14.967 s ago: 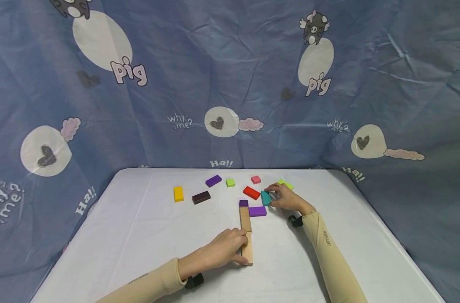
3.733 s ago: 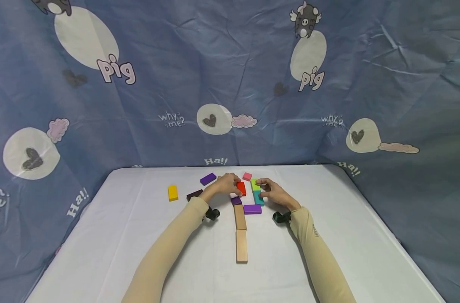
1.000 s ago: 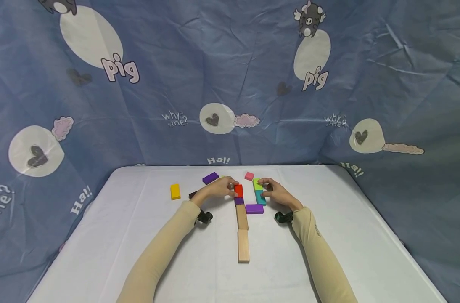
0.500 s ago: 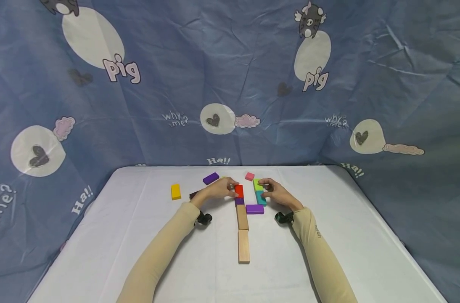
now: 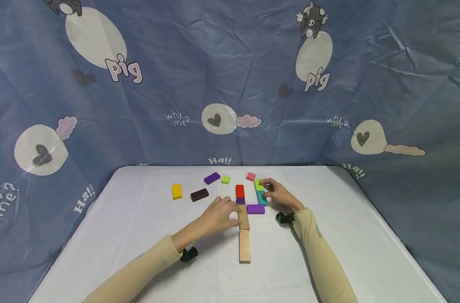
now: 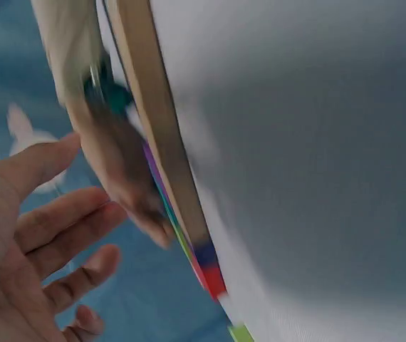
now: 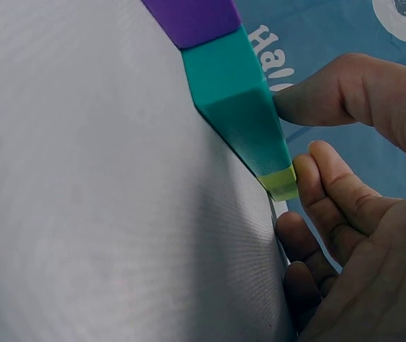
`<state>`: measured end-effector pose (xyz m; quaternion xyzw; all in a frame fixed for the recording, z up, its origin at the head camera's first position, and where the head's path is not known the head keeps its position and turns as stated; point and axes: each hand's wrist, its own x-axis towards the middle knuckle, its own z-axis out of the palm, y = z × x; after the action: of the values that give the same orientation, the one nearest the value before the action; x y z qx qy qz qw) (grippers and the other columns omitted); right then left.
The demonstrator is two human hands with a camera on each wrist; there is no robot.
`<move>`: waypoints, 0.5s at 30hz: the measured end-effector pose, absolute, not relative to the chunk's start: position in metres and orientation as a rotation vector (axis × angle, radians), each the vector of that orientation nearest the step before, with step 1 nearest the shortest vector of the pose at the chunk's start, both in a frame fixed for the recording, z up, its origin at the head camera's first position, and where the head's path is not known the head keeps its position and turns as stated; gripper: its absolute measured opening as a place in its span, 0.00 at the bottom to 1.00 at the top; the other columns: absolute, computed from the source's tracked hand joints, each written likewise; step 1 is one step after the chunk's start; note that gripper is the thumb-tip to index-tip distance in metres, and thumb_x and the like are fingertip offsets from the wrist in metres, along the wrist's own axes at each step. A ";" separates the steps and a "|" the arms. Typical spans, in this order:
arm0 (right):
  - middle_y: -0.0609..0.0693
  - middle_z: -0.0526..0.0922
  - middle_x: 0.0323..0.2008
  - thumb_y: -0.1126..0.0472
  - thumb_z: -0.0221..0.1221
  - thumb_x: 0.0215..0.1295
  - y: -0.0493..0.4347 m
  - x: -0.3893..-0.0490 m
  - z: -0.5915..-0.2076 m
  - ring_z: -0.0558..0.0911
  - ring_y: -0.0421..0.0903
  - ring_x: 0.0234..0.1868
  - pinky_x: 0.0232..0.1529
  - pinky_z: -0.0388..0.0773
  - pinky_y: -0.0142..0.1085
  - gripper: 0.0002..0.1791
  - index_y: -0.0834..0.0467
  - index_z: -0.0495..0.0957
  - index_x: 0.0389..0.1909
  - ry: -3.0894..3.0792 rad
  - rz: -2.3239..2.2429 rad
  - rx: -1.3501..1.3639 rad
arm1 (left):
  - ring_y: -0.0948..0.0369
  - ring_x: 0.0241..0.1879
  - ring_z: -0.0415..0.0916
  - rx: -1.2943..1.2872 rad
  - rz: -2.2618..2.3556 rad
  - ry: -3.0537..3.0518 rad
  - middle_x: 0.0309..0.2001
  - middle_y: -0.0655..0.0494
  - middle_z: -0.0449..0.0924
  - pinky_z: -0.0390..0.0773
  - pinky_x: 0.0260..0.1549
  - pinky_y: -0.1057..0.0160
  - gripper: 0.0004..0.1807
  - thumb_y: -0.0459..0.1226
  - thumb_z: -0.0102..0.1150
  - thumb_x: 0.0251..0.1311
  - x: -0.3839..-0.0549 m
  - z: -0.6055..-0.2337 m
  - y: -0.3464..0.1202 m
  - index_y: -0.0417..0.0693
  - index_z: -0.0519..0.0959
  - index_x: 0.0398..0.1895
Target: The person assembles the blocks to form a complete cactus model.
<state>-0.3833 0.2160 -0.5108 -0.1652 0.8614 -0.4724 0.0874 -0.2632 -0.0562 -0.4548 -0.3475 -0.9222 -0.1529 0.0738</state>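
Observation:
My left hand [image 5: 219, 214] hovers beside the upper plain wooden block [image 5: 243, 217], thumb and fingers apart, nothing in its grasp; the left wrist view shows the spread fingers [image 6: 68, 221]. A second wooden block [image 5: 244, 246] continues that line toward me. Beyond it lie a small dark purple block [image 5: 240, 201] and a red block [image 5: 239, 191], end to end. My right hand [image 5: 281, 195] rests at the parallel row, its thumb [image 7: 317, 100] on the teal block [image 7: 242, 121] and fingertips by the lime block [image 7: 281, 184]. A purple block [image 5: 255, 209] lies crosswise between both rows.
Around the back of the white table [image 5: 199, 269] lie a yellow block [image 5: 177, 192], a dark brown block [image 5: 199, 195], another purple block [image 5: 212, 178], a small lime block [image 5: 226, 180] and a pink block [image 5: 250, 176]. A blue printed cloth [image 5: 169, 84] hangs behind.
My left hand has let go of the red block, which stays in line, and has drawn back toward me. Earlier, the red and lime blocks were turned into the rows. The right hand stays put.

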 end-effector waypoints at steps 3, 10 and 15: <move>0.59 0.73 0.60 0.59 0.62 0.59 0.216 -0.384 -0.512 0.69 0.54 0.57 0.60 0.65 0.49 0.29 0.57 0.68 0.62 2.560 -1.399 -0.476 | 0.64 0.43 0.73 -1.184 -0.302 -2.736 0.43 0.65 0.85 0.67 0.41 0.63 0.21 0.58 0.64 0.53 -0.230 -0.459 -0.057 0.56 0.86 0.42; 0.58 0.72 0.61 0.63 0.62 0.58 0.216 -0.388 -0.514 0.69 0.54 0.59 0.64 0.62 0.51 0.30 0.57 0.68 0.62 2.531 -1.431 -0.401 | 0.66 0.43 0.71 -1.329 -0.116 -2.685 0.49 0.67 0.83 0.64 0.38 0.67 0.30 0.63 0.64 0.49 -0.198 -0.471 -0.055 0.56 0.83 0.50; 0.58 0.72 0.61 0.63 0.62 0.58 0.215 -0.389 -0.514 0.69 0.54 0.59 0.64 0.62 0.51 0.30 0.57 0.68 0.62 2.531 -1.432 -0.400 | 0.67 0.43 0.71 -1.339 -0.064 -2.653 0.47 0.67 0.83 0.63 0.36 0.68 0.26 0.61 0.65 0.49 -0.196 -0.473 -0.050 0.58 0.84 0.46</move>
<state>-0.3888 0.2150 -0.5139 -0.1354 0.8577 -0.4852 0.1030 -0.1957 -0.0503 -0.4734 -0.4490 -0.8892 -0.0213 0.0846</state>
